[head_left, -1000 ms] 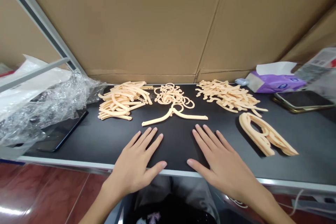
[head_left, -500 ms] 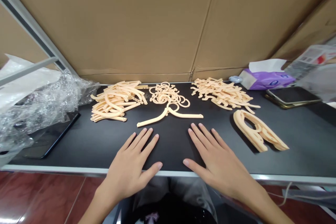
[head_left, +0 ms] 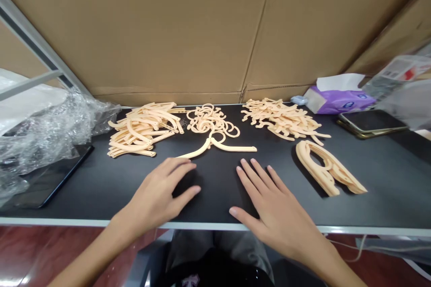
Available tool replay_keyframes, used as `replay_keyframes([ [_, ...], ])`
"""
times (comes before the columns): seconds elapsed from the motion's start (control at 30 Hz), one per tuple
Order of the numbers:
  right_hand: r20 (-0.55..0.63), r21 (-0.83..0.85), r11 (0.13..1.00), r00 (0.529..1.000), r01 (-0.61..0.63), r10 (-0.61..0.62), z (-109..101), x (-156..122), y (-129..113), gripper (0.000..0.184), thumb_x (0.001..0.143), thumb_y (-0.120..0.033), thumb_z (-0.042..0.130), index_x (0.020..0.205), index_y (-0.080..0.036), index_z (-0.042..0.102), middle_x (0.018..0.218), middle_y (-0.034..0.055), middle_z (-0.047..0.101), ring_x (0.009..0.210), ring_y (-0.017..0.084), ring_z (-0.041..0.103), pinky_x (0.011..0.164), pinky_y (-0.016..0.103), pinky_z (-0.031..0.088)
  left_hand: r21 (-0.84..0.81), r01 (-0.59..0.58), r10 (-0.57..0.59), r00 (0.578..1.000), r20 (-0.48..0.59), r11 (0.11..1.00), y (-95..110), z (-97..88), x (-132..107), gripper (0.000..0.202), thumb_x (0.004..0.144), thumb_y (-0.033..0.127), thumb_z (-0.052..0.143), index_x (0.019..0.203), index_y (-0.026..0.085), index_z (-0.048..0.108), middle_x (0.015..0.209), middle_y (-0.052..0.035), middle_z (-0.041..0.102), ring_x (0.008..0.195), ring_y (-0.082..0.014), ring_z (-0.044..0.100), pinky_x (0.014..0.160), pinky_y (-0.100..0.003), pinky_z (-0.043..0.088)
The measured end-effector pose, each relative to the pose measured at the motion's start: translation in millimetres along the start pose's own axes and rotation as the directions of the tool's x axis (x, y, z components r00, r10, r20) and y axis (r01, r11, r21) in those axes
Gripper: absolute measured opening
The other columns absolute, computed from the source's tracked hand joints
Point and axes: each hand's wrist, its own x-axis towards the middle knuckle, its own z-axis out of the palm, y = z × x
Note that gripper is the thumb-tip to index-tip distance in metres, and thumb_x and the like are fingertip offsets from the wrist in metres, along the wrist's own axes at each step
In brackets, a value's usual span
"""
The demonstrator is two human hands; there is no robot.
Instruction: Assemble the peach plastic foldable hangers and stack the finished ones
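My left hand (head_left: 158, 193) hovers over the black tabletop (head_left: 215, 175), fingers loosely arched and apart, its fingertips close to the left arm of a single peach plastic hanger piece (head_left: 218, 145). My right hand (head_left: 269, 202) lies flat and spread on the table, holding nothing. Behind them lie a pile of curved peach arms (head_left: 141, 130), a tangle of peach hooks (head_left: 210, 119) and a pile of small peach parts (head_left: 283, 119). A stack of assembled peach hangers (head_left: 326, 168) rests to the right of my right hand.
Crumpled clear plastic wrap (head_left: 43, 130) covers the left end, over a dark tablet (head_left: 50, 179). A purple tissue pack (head_left: 336, 101) and a phone (head_left: 370, 121) sit at the back right. A cardboard wall (head_left: 202, 31) closes off the back.
My left hand has lifted off the table and moved forward and left toward the single hanger piece, its fingers curling. My right hand stays flat. The camera has shifted slightly.
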Motion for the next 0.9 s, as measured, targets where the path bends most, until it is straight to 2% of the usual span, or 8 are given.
replay_keyframes([
  [0.1, 0.000, 0.023, 1.000, 1.000, -0.011, 0.011, -0.6, 0.2, -0.4, 0.082, 0.096, -0.067, 0.037, 0.157, -0.013, 0.031, 0.163, 0.0127, 0.027, 0.152, 0.034, 0.025, 0.121, 0.060, 0.026, 0.055, 0.052, -0.051, 0.999, -0.013, 0.997, -6.1, -3.5, 39.2, 0.034, 0.094, 0.049, 0.056, 0.106, 0.017, 0.059, 0.103, -0.0091, 0.066, 0.094, -0.0257, 0.065, 0.081, -0.040, 0.054],
  [0.27, 0.035, 0.052, 0.998, 0.999, -0.019, 0.018, -3.9, 2.1, -0.8, 0.083, 0.095, -0.069, 0.036, 0.157, -0.014, 0.031, 0.164, 0.0120, 0.026, 0.152, 0.034, 0.025, 0.122, 0.060, 0.026, 0.227, 0.053, -0.055, 0.998, 0.003, 0.973, -17.6, 11.9, 82.1, 0.038, 0.090, 0.055, 0.062, 0.093, 0.017, 0.060, 0.093, -0.0083, 0.065, 0.088, -0.0280, 0.063, 0.080, -0.041, 0.049],
  [0.33, 0.048, 0.053, 0.998, 0.999, -0.023, 0.021, -5.3, 2.2, -0.8, 0.082, 0.096, -0.068, 0.035, 0.158, -0.015, 0.030, 0.164, 0.0106, 0.025, 0.152, 0.033, 0.025, 0.122, 0.060, 0.027, 0.193, -0.016, 0.007, 0.999, 0.050, 0.981, -22.3, 17.6, 83.7, 0.030, 0.095, 0.047, 0.057, 0.087, 0.017, 0.061, 0.088, -0.0066, 0.065, 0.085, -0.0251, 0.061, 0.076, -0.037, 0.048],
  [0.4, 0.053, 0.048, 0.999, 0.998, -0.024, 0.022, -6.5, 2.1, -0.6, 0.081, 0.096, -0.068, 0.035, 0.158, -0.016, 0.030, 0.164, 0.0099, 0.024, 0.152, 0.033, 0.024, 0.121, 0.060, 0.028, 0.135, -0.078, 0.076, 0.997, 0.025, 0.988, -26.0, 19.0, 79.8, 0.025, 0.099, 0.037, 0.052, 0.084, 0.018, 0.060, 0.084, -0.0049, 0.064, 0.081, -0.0217, 0.060, 0.073, -0.034, 0.046],
  [0.53, 0.054, 0.038, 0.999, 0.998, -0.025, 0.023, -8.3, 2.6, -0.4, 0.079, 0.096, -0.067, 0.036, 0.156, -0.016, 0.036, 0.163, 0.0106, 0.026, 0.152, 0.035, 0.026, 0.119, 0.062, 0.031, 0.075, -0.122, 0.134, 0.974, -0.185, 0.990, -28.5, 12.9, 71.7, 0.023, 0.100, 0.032, 0.049, 0.085, 0.017, 0.059, 0.082, -0.0045, 0.063, 0.078, -0.0194, 0.058, 0.073, -0.032, 0.044],
  [0.67, 0.042, 0.050, 0.998, 0.999, -0.032, 0.030, -8.9, 2.9, -1.4, 0.076, 0.096, -0.067, 0.039, 0.153, -0.016, 0.042, 0.161, 0.0109, 0.033, 0.150, 0.034, 0.030, 0.119, 0.061, 0.033, 0.035, -0.155, 0.158, 0.941, -0.300, 0.987, -27.2, 13.9, 70.3, 0.016, 0.100, 0.029, 0.051, 0.093, 0.017, 0.058, 0.087, -0.0050, 0.064, 0.080, -0.0181, 0.060, 0.074, -0.030, 0.045],
  [0.77, 0.024, 0.055, 0.998, 0.999, -0.039, 0.038, -8.5, 1.9, -2.2, 0.076, 0.095, -0.066, 0.041, 0.152, -0.016, 0.044, 0.160, 0.0123, 0.036, 0.148, 0.035, 0.036, 0.118, 0.061, 0.034, -0.024, -0.156, 0.142, 0.942, -0.304, 0.987, -26.8, 23.7, 69.0, 0.013, 0.100, 0.029, 0.053, 0.095, 0.018, 0.056, 0.089, -0.0041, 0.064, 0.081, -0.0168, 0.062, 0.073, -0.027, 0.046],
  [0.9, 0.000, 0.042, 0.999, 0.999, -0.035, 0.035, -7.9, 1.0, -1.4, 0.075, 0.095, -0.065, 0.043, 0.152, -0.016, 0.044, 0.160, 0.0110, 0.036, 0.149, 0.034, 0.034, 0.117, 0.061, 0.036, -0.153, -0.052, 0.011, 0.966, -0.259, 0.987, -30.3, 36.2, 66.6, 0.005, 0.094, 0.025, 0.055, 0.094, 0.020, 0.053, 0.084, -0.0001, 0.064, 0.070, -0.0140, 0.062, 0.064, -0.025, 0.044],
])
